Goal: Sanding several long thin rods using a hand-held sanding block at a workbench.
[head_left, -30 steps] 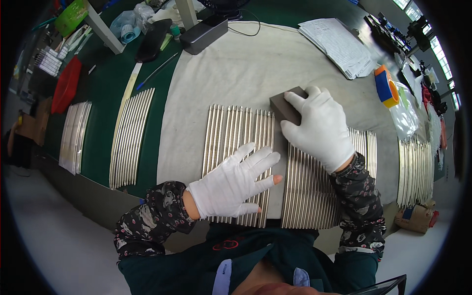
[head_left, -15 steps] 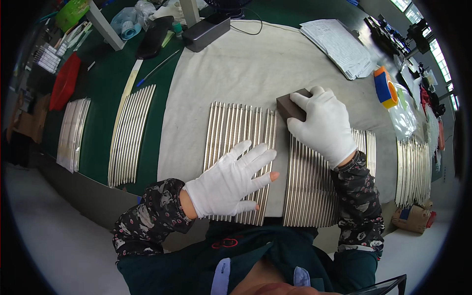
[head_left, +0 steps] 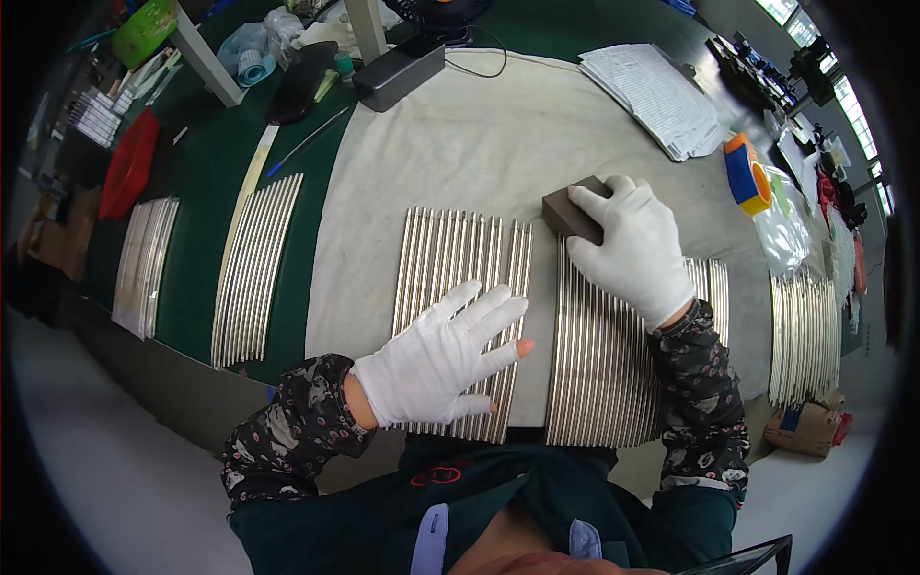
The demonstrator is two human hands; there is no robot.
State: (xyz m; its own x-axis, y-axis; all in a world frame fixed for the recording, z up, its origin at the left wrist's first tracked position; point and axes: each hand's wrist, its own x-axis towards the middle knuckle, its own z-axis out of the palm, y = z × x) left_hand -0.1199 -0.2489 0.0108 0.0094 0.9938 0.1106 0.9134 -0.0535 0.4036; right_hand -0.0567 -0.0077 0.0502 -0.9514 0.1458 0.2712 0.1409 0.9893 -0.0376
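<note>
My left hand point(head_left: 441, 359), in a white glove with bare finger and thumb tips showing, lies flat and spread over a row of slim silver metal rods point(head_left: 450, 251). Its fingers are apart and hold nothing. A dark brown rectangular block point(head_left: 565, 209) is gripped by my right hand point(head_left: 634, 251), which wears a white glove too. The block stands just beyond the far ends of a second, denser row of metal rods point(head_left: 589, 374). My right wrist and sleeve cover part of that row. A narrow strip of grey cloth separates the two rows.
Grey cloth point(head_left: 460, 129) covers the middle of the green table. More rods point(head_left: 259, 259) lie at the left, near a bagged bundle point(head_left: 146, 259) and a red tray point(head_left: 131, 163). Papers point(head_left: 656, 101), a tape roll point(head_left: 747, 177) and another rod bundle point(head_left: 803, 335) are on the right.
The whole view has shifted slightly. My left hand has slid a little to the left over the rods, still spread. My right hand keeps its grip on the block, almost in the same place.
</note>
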